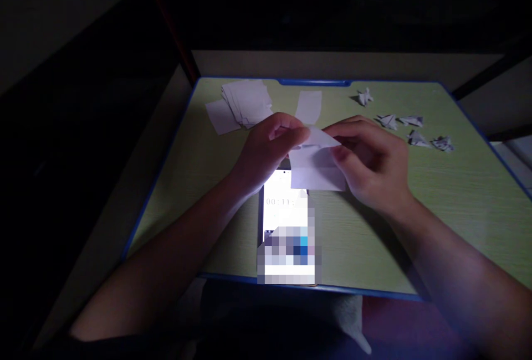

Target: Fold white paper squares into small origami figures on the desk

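Note:
A white sheet of paper is held up over the table, its upper part folded over at an angle. My left hand pinches the folded top edge between thumb and fingers. On the other side, my right hand grips the paper's right corner, thumb in front and fingers behind. Just below the paper lies a phone with a brightly lit screen showing timer digits; its lower part is blurred out. Behind the hands, a single white paper piece rests on the table.
The green table has a blue rim. A fanned stack of white papers lies at the back left. Several small folded paper figures are at the right, with one paper figure farther back. The surroundings are dark.

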Tool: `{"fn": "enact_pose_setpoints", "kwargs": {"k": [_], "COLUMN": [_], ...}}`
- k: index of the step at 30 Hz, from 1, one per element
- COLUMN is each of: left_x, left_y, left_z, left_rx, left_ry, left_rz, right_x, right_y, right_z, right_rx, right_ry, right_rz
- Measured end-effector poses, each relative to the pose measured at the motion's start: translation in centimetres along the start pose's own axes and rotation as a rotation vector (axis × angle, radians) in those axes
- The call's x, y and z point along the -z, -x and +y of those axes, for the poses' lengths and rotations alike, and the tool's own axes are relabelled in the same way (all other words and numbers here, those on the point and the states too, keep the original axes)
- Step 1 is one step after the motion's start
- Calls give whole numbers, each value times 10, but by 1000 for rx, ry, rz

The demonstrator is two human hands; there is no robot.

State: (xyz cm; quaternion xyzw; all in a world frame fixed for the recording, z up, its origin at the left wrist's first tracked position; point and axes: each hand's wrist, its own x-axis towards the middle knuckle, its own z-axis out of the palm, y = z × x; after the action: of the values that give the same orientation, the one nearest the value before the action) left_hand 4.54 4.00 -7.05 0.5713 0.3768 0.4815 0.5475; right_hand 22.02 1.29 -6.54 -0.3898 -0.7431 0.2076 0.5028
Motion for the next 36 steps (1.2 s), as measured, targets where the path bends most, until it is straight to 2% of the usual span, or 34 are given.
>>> {"fn": "enact_pose_setpoints", "kwargs": {"k": [7,10,15,21,28,36], "left_x": [-6,-7,-5,-5,-4,-2], "left_y": [3,4,5,5,5,4], "left_z": [3,4,4,3,2,5], "left_rx": [-92,-146,-154,-146,-154,-108], "left_ry": [-44,-61,-165,-269,-246,-265], "left_rz": [64,64,70,58,84,17], "right_x": [-3,-5,-5,-4,-4,-4], "right_y": [-3,-5,-6,-6,-8,-9], "right_z": [0,-4,-6,-4,-7,-4], "right_rx": [-283,-403,-542,-576,-586,-645], "right_ry": [-281,-285,-331,-324,-437,-434], "right_rz": [122,77,15,21,-52,32]}}
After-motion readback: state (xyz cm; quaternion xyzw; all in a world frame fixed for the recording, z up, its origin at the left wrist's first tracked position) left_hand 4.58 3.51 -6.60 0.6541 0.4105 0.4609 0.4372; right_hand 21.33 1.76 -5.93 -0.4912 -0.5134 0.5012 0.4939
